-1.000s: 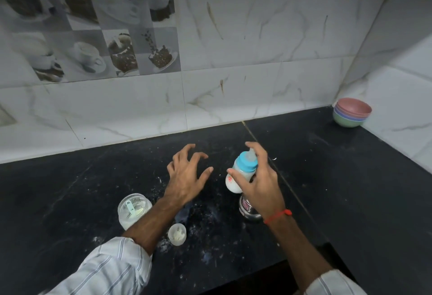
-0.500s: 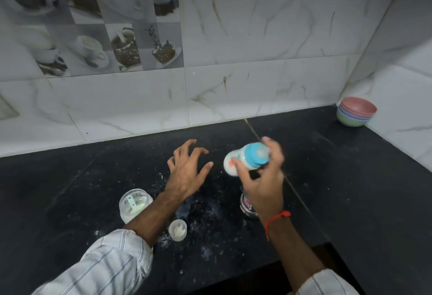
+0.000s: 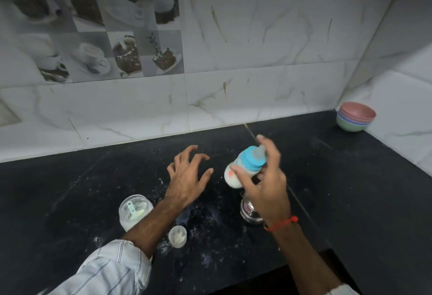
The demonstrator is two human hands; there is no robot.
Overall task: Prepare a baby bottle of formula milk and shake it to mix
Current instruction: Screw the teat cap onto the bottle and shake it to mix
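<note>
At frame centre the right hand [image 3: 264, 189] grips the tilted baby bottle [image 3: 245, 166]; the left hand [image 3: 187, 177] hovers with fingers spread above the bench [image 3: 70, 189].

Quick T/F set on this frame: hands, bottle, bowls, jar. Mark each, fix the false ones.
1. The right hand grips the bottle. True.
2. The bottle stands on the counter. False: it is held tilted in the air.
3. The left hand holds the jar. False: it is empty, fingers spread, apart from the jar.
4. Stacked bowls sit in the far right corner. True.
5. The bottle's collar is red. False: it is blue.
</note>
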